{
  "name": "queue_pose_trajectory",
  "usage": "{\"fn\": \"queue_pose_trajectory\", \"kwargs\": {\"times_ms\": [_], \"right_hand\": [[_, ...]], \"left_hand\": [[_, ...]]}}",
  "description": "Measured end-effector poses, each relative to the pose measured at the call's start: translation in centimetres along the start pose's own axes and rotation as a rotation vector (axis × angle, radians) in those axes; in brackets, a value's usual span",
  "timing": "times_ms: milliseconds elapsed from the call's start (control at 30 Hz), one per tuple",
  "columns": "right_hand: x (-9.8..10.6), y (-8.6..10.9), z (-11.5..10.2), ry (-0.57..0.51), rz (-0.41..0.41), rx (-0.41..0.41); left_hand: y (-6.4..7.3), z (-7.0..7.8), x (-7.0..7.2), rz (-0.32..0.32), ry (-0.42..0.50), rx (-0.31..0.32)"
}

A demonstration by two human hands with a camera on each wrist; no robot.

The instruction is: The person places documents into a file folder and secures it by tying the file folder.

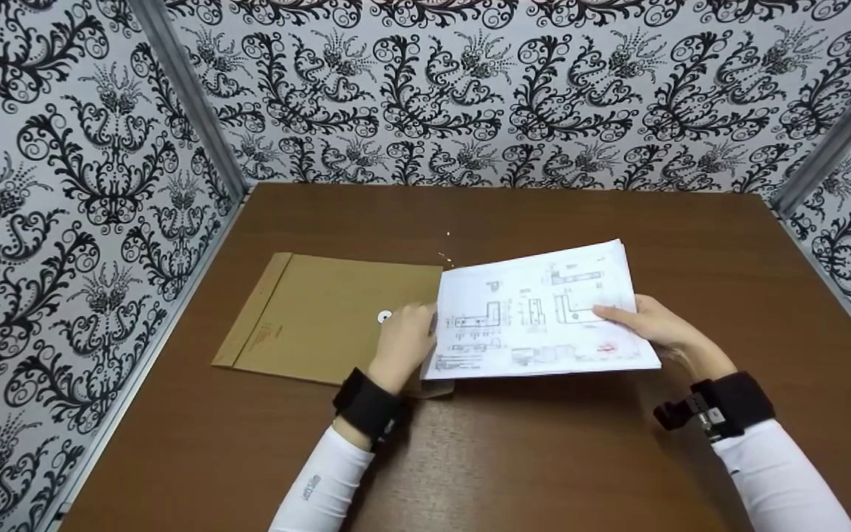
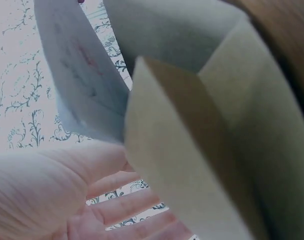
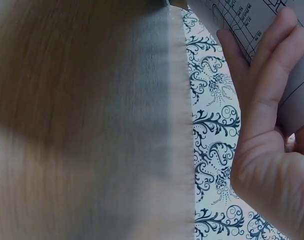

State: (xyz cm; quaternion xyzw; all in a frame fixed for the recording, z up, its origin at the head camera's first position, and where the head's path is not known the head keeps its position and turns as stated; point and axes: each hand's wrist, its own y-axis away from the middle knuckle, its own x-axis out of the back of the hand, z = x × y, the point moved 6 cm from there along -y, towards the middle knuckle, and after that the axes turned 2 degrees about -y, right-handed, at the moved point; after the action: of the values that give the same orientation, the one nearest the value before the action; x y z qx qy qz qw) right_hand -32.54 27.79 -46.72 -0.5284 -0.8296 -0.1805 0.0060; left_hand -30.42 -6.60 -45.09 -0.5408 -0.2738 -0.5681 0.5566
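Observation:
A stack of white sheets printed with technical drawings and a red stamp is held up at its right side by my right hand. The thumb lies on top and the fingers go underneath, as the right wrist view also shows. A brown paper envelope with a white round button lies to the left. My left hand grips it near its right end, next to the sheets' left edge. In the left wrist view the envelope's mouth gapes, with the sheets beside it.
The brown wooden table lies under everything. Walls with black-and-white scroll pattern stand behind it and at both sides. Small white specks show on the table beyond the envelope's far corner.

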Motion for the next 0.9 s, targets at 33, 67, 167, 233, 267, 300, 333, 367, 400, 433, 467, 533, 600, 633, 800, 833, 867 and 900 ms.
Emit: {"fn": "queue_pose_trajectory", "kwargs": {"times_ms": [33, 67, 167, 233, 267, 300, 333, 367, 400, 433, 467, 533, 600, 633, 800, 833, 867, 900], "right_hand": [[0.0, 0.0, 0.0, 0.001, -0.003, 0.003], [0.0, 0.0, 0.1, 0.005, -0.006, 0.006], [0.0, -0.1, 0.2, 0.016, -0.007, 0.016], [0.0, -0.2, 0.4, 0.013, -0.007, 0.019], [0.0, -0.2, 0.5, 0.009, -0.005, 0.017], [0.0, -0.2, 0.6, 0.003, -0.003, 0.015], [0.0, -0.2, 0.7, -0.005, -0.001, 0.013], [-0.1, -0.2, 0.8, -0.01, 0.001, 0.01], [-0.1, -0.2, 0.8, -0.016, 0.005, 0.007], [-0.1, -0.2, 0.9, -0.02, 0.008, 0.004], [-0.1, -0.2, 1.0, -0.021, 0.012, 0.001], [-0.2, -0.3, 1.1, -0.018, 0.014, 0.001], [-0.1, -0.3, 1.2, -0.014, 0.017, 0.001], [-0.1, -0.3, 1.3, -0.014, 0.016, 0.002], [-0.2, -0.3, 1.6, -0.037, 0.011, 0.002], [-0.3, -0.3, 1.7, -0.045, 0.006, -0.001], [-0.4, -0.3, 1.8, -0.056, 0.003, -0.006], [-0.4, -0.4, 1.9, -0.065, 0.0, -0.013]], "left_hand": [[0.0, 0.0, 0.1, -0.002, 0.011, 0.007], [-0.1, -0.1, 0.2, -0.006, 0.018, 0.011], [-0.1, -0.2, 0.4, -0.012, 0.027, 0.02], [-0.2, -0.2, 0.5, -0.016, 0.04, 0.024], [-0.2, -0.3, 0.6, -0.013, 0.041, 0.023], [-0.2, -0.3, 0.7, -0.011, 0.041, 0.021], [-0.2, -0.3, 0.8, -0.009, 0.043, 0.019], [-0.2, -0.3, 0.8, -0.007, 0.042, 0.017], [-0.2, -0.2, 0.9, -0.005, 0.044, 0.015], [-0.2, -0.2, 1.0, -0.002, 0.041, 0.012], [-0.2, -0.3, 1.1, -0.001, 0.043, 0.01], [-0.2, -0.3, 1.3, -0.001, 0.043, 0.007], [-0.2, -0.3, 1.5, -0.005, 0.047, 0.005], [-0.2, -0.3, 1.6, -0.009, 0.05, 0.007], [-0.4, -0.6, 1.7, -0.03, 0.061, 0.016], [-0.4, -0.6, 1.7, -0.034, 0.06, 0.019], [-0.4, -0.6, 1.6, -0.036, 0.059, 0.018], [-0.4, -0.6, 1.6, -0.037, 0.059, 0.017]]}}
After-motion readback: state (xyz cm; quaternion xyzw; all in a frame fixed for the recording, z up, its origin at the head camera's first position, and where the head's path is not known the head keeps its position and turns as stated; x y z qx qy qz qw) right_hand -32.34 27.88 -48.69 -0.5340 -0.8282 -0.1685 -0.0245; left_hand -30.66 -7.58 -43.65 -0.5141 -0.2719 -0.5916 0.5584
